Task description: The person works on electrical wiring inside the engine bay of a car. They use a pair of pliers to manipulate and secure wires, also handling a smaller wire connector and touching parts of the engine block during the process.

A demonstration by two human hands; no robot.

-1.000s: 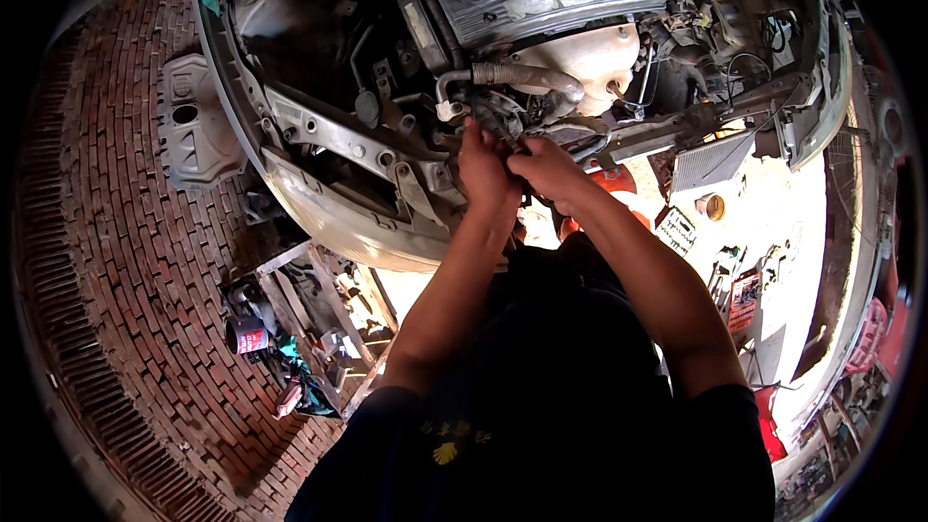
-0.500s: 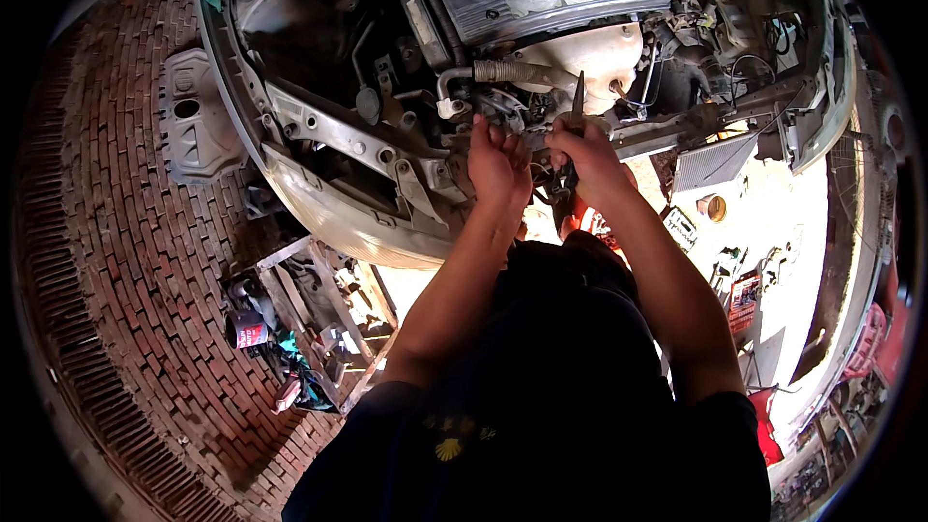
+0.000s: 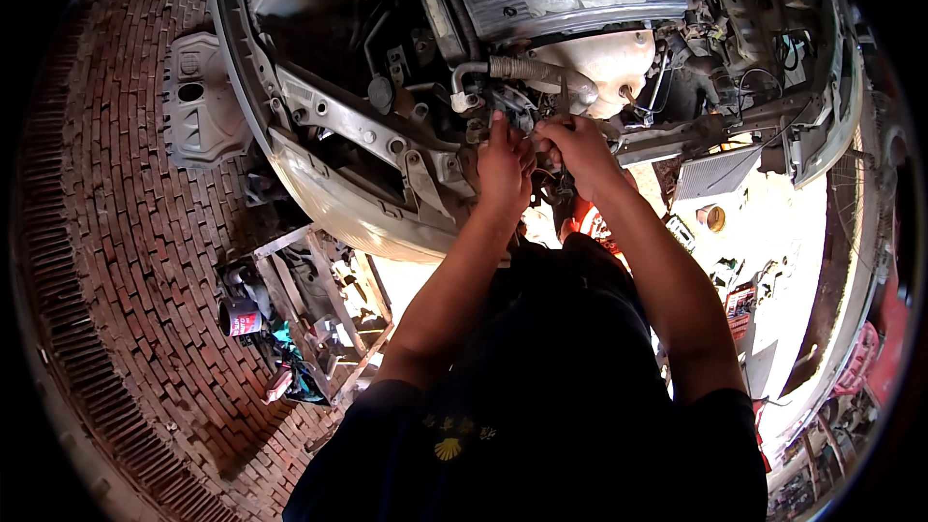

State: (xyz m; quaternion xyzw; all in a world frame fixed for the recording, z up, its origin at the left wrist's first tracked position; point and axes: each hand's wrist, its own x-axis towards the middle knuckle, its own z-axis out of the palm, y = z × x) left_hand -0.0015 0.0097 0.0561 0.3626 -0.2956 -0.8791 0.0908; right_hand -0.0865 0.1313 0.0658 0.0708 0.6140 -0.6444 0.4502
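Both of my hands are over the front edge of an open engine bay, close together. My left hand (image 3: pixel 505 172) is closed, its fingers curled at the dark parts and wiring; what it grips is hidden. Just right of it, my right hand (image 3: pixel 582 157) is closed round a slim, pointed dark tool (image 3: pixel 565 85), whose narrow tip sticks up past the fingers. Its exact kind I cannot tell. Beyond the hands lie a ribbed hose (image 3: pixel 522 69), a pale heat shield (image 3: pixel 619 58) and the silver engine cover (image 3: pixel 580 2).
The car's front crossmember (image 3: pixel 358 131) and pale bumper (image 3: pixel 338 208) curve round on the left. A grey plastic cover (image 3: pixel 208 121) lies on the brick floor (image 3: pixel 126 232). A wooden frame (image 3: pixel 333 280) and a can (image 3: pixel 239 317) stand lower left. At right is a finned radiator (image 3: pixel 713 174).
My right hand has turned and shifted slightly left, nearer my left hand. The tool now shows thinner and its tip lies further left. The whole view has shifted a little.
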